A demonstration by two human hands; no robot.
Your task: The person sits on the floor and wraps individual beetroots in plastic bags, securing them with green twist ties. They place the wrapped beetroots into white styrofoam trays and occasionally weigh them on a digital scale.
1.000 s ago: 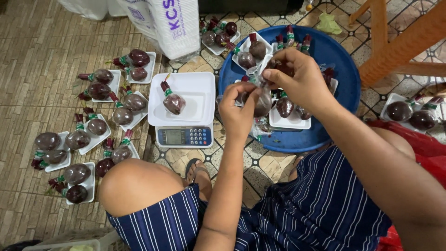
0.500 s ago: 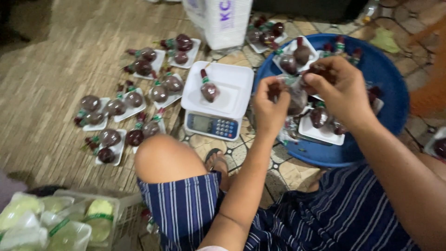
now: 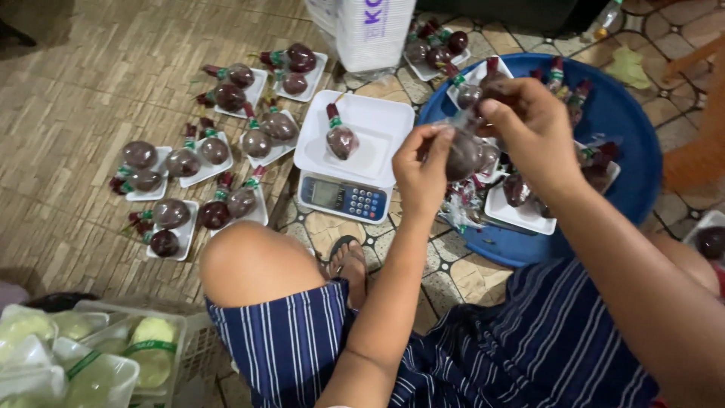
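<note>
While the person sits low on the floor with knees drawn up, both hands are raised over the near edge of the blue tub (image 3: 642, 128), working one dark purple beet (image 3: 462, 155) wrapped in clear plastic. The left hand (image 3: 421, 168) has its fingers curled in and pressed together, pinching the plastic at the beet's left side. The right hand (image 3: 529, 125) comes over the top, fingers bent and closed down on the upper part of the wrap, thumb tucked toward the beet; neither hand is spread. The beet hangs between the two hands, above the tub's rim and just right of the scale.

On the white scale (image 3: 349, 162), a single wrapped beet (image 3: 341, 140) with a green band lies in the pan, apart from both hands. Inside the tub are white foam trays (image 3: 521, 214) with more beets. To the left, on the wood-patterned floor, filled trays (image 3: 189, 170) are laid out in rows, each holding two wrapped beets. At the lower left corner sit trays of pale green vegetables (image 3: 147, 351) in a crate
</note>
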